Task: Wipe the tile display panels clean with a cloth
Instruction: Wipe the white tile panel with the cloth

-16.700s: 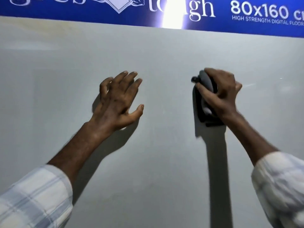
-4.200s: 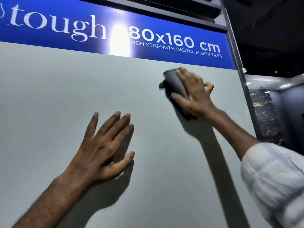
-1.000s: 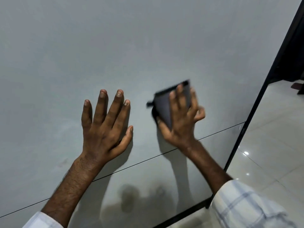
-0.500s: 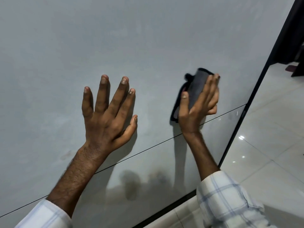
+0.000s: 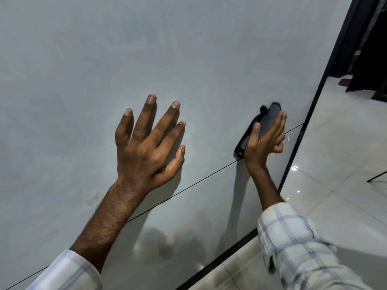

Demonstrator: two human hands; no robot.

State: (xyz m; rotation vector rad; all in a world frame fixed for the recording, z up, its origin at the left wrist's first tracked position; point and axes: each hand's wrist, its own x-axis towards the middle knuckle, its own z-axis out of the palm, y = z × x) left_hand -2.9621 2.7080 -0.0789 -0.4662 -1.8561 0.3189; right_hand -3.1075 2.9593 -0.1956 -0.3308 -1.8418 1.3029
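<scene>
Left hand [image 5: 146, 147] flat, fingers spread on panel [image 5: 188, 59], right hand [image 5: 265, 143] pressing cloth [image 5: 270, 118]

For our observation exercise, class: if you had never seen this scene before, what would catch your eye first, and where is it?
First, the left hand, fingers spread flat against the big grey tile panel at centre. Next, the right hand pressing a dark cloth against the panel near its black right edge, just above the thin joint line that slants across the panels. Lastly, the glossy white floor shining at right.
</scene>
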